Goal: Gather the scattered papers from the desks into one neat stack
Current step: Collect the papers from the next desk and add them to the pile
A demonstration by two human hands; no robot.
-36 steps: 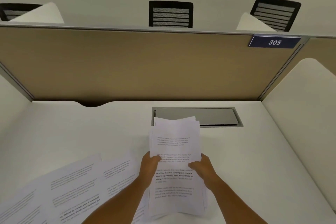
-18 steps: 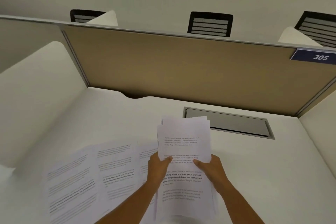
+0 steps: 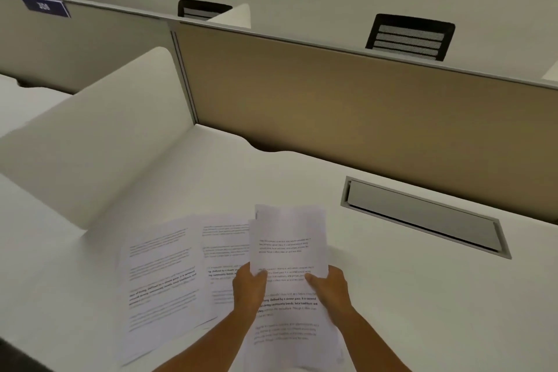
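Observation:
I hold a stack of printed papers (image 3: pixel 288 241) upright in front of me, above the white desk (image 3: pixel 422 296). My left hand (image 3: pixel 250 288) grips its left edge and my right hand (image 3: pixel 329 287) grips its right edge, thumbs on the front sheet. The sheets in the stack are slightly uneven at the top. To the left, loose printed sheets (image 3: pixel 163 281) lie flat and overlapping on the desk, one (image 3: pixel 223 251) partly hidden behind the stack and my left hand.
A grey cable hatch (image 3: pixel 422 217) is set in the desk at the right. A tan partition (image 3: pixel 362 118) closes the back, a white side divider (image 3: pixel 99 142) stands at the left. Black chairs (image 3: pixel 409 38) show beyond. Another desk lies far left.
My view has swung to the left, so the loose sheets and the left divider now show more fully. Both hands keep the same grip on the stack.

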